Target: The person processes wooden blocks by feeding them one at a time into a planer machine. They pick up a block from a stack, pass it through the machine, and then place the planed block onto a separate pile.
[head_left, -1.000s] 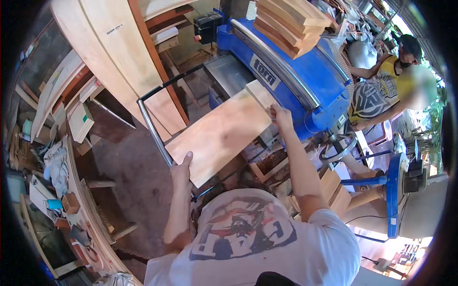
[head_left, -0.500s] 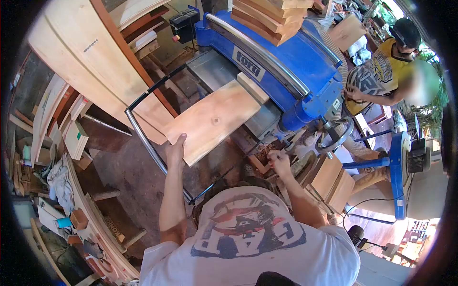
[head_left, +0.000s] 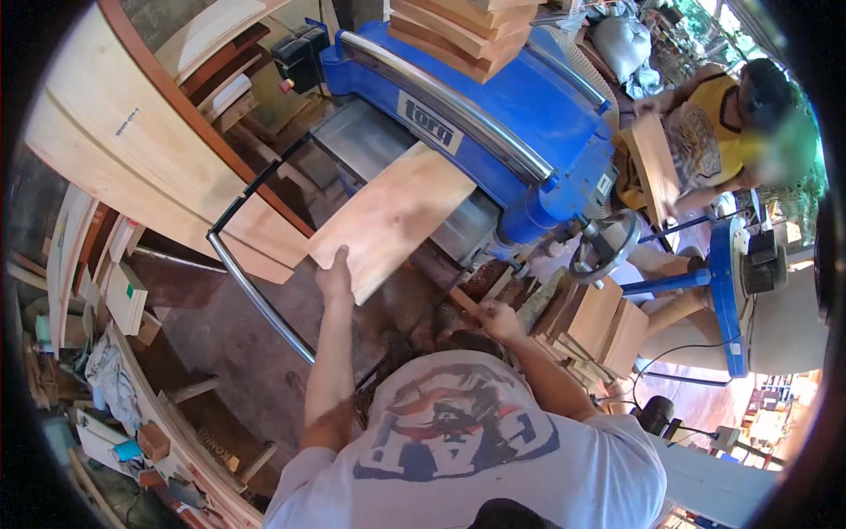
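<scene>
Your left hand [head_left: 335, 271] presses on the near end of a wide pale board [head_left: 392, 216], fingers spread flat on the wood and thumb at its edge, not wrapped around it. A second ago your right hand was up on the board's far side near the machine mouth; it has since dropped away, so the left hand alone now guides the board. The board has also travelled further in: its far end sits under the hood of the blue thicknesser [head_left: 493, 115], and less of it overhangs the grey infeed table [head_left: 370, 141], which suggests the machine has taken up the feed.

Your right hand [head_left: 498, 319] is low beside your body, closed around a thin stick of wood [head_left: 467, 302] that points back toward the machine's base.

A curved metal rail [head_left: 251, 286] runs below the board. A stack of planks [head_left: 458, 31] rests on top of the machine. Beyond it, another person in a yellow shirt [head_left: 705, 141] holds a separate board [head_left: 656, 163] upright at the outfeed side.
</scene>
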Demonstrator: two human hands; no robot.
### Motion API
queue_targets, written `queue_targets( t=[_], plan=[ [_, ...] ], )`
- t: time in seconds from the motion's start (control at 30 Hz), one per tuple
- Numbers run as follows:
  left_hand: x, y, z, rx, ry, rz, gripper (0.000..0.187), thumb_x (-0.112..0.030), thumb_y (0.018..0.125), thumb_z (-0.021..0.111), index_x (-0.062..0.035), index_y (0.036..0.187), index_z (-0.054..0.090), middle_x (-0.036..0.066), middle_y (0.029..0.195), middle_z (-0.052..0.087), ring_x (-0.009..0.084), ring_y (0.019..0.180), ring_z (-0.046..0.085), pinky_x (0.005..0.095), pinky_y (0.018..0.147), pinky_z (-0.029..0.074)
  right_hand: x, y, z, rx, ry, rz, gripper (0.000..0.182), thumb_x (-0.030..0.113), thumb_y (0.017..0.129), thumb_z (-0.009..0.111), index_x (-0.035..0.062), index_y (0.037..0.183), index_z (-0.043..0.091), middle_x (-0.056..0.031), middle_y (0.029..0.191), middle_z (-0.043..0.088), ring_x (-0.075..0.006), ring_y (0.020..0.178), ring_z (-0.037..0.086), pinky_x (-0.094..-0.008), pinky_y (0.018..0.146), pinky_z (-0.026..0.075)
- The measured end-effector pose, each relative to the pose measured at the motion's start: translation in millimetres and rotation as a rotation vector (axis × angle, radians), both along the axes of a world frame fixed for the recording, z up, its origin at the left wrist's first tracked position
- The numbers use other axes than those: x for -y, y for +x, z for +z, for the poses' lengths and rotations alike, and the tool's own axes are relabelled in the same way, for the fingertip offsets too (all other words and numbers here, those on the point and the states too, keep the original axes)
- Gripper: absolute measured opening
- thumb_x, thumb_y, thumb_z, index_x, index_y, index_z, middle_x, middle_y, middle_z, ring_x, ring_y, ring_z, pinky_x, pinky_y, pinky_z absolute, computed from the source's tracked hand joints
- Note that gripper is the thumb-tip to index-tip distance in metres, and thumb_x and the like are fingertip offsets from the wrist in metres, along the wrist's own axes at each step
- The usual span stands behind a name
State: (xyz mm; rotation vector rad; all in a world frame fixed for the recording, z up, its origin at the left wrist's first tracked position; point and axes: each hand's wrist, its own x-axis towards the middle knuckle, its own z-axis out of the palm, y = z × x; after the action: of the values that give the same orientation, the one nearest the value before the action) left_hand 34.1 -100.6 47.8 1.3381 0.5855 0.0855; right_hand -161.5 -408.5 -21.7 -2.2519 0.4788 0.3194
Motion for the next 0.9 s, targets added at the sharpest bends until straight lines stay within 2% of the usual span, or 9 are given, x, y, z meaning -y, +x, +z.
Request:
queue_targets(
  t=[0.17, 0.27, 0.37, 0.47, 0.57, 0.67, 0.77, 0.83, 0.9],
  plan=[
    [16.9, 4.0, -24.1, -0.058, -0.004, 0.009, 0.055, -0.005, 0.088, 0.071, 0.0095, 0.135, 0.046, 0.016, 0.129, 0.060, 0.0246, 0.117, 0.059, 0.0350, 0.102, 0.044, -1.2, 18.2, 10.5, 0.059, -0.067, 0.080, 0.032, 0.025, 0.085, 0.069, 0.0027, 0.108, 0.071, -0.0201, 0.092, 0.072, -0.0317, 0.085, 0.072, -0.0398, 0.077, 0.056],
    [21.6, 7.3, -24.3, -0.140, 0.002, -0.003, 0.060, -0.006, 0.087, 0.072, 0.0096, 0.137, 0.042, 0.016, 0.131, 0.058, 0.0249, 0.118, 0.057, 0.0353, 0.102, 0.044, -6.3, 36.2, 37.2, 0.097, -0.033, 0.082, 0.033, 0.022, 0.085, 0.068, 0.0016, 0.111, 0.071, -0.0212, 0.093, 0.072, -0.0317, 0.085, 0.073, -0.0407, 0.076, 0.056],
    [27.4, 14.6, -57.3, -0.042, 0.095, 0.044, 0.050, -0.017, 0.089, 0.072, 0.0123, 0.126, 0.056, 0.016, 0.121, 0.065, 0.0248, 0.106, 0.063, 0.0367, 0.092, 0.049, 5.5, 43.6, 27.5, 0.057, -0.044, 0.113, 0.033, 0.020, 0.084, 0.068, 0.0003, 0.110, 0.071, -0.0211, 0.093, 0.072, -0.0315, 0.085, 0.073, -0.0403, 0.076, 0.057],
    [36.3, 18.1, -40.6, -0.028, 0.053, 0.007, 0.069, -0.008, 0.087, 0.073, 0.0116, 0.141, 0.036, 0.019, 0.132, 0.056, 0.0256, 0.118, 0.056, 0.0351, 0.102, 0.043, 0.8, 50.7, 64.7, 0.110, -0.110, 0.121, 0.032, 0.019, 0.083, 0.067, 0.0000, 0.109, 0.071, -0.0201, 0.090, 0.072, -0.0310, 0.085, 0.073, -0.0392, 0.077, 0.057],
    [39.3, 25.5, -59.8, -0.058, 0.100, 0.009, 0.072, -0.016, 0.085, 0.076, 0.0170, 0.137, 0.038, 0.022, 0.128, 0.058, 0.0260, 0.115, 0.057, 0.0345, 0.101, 0.044, 7.3, 47.4, 54.0, 0.229, -0.050, 0.121, 0.029, 0.019, 0.082, 0.066, 0.0024, 0.106, 0.071, -0.0193, 0.087, 0.072, -0.0318, 0.083, 0.072, -0.0397, 0.076, 0.056],
    [52.3, 26.6, -14.8, -0.191, 0.142, -0.018, 0.077, -0.026, 0.084, 0.079, 0.0227, 0.130, 0.042, 0.024, 0.125, 0.059, 0.0271, 0.113, 0.058, 0.0343, 0.099, 0.044, 15.8, 44.6, 32.7, -0.037, -0.024, -0.045, 0.026, 0.020, 0.083, 0.065, 0.0055, 0.104, 0.072, -0.0180, 0.088, 0.072, -0.0309, 0.081, 0.072, -0.0396, 0.075, 0.056],
    [61.7, 30.6, -10.2, -0.185, 0.240, 0.018, 0.076, -0.031, 0.083, 0.080, 0.0258, 0.121, 0.047, 0.027, 0.122, 0.060, 0.0281, 0.111, 0.059, 0.0345, 0.098, 0.045, 27.7, 41.1, 7.2, -0.073, 0.036, -0.017, 0.024, 0.019, 0.083, 0.064, 0.0081, 0.103, 0.073, -0.0173, 0.088, 0.072, -0.0300, 0.080, 0.071, -0.0394, 0.074, 0.055],
    [69.7, 32.8, 18.2, -0.228, 0.295, -0.009, 0.075, -0.032, 0.083, 0.080, 0.0257, 0.119, 0.047, 0.025, 0.116, 0.063, 0.0268, 0.105, 0.061, 0.0349, 0.094, 0.047, 33.5, 44.0, -1.3, -0.019, 0.034, 0.049, 0.026, 0.021, 0.085, 0.065, 0.0061, 0.104, 0.072, -0.0169, 0.087, 0.072, -0.0279, 0.080, 0.071, -0.0380, 0.074, 0.055],
    [68.1, 38.3, -7.8, -0.199, 0.312, -0.022, 0.074, -0.034, 0.083, 0.079, 0.0249, 0.117, 0.050, 0.023, 0.108, 0.065, 0.0246, 0.097, 0.062, 0.0349, 0.090, 0.049, 36.8, 47.5, -3.6, 0.015, 0.050, 0.074, 0.028, 0.023, 0.086, 0.066, 0.0038, 0.106, 0.071, -0.0166, 0.087, 0.072, -0.0261, 0.080, 0.071, -0.0367, 0.074, 0.055]
  ],
)
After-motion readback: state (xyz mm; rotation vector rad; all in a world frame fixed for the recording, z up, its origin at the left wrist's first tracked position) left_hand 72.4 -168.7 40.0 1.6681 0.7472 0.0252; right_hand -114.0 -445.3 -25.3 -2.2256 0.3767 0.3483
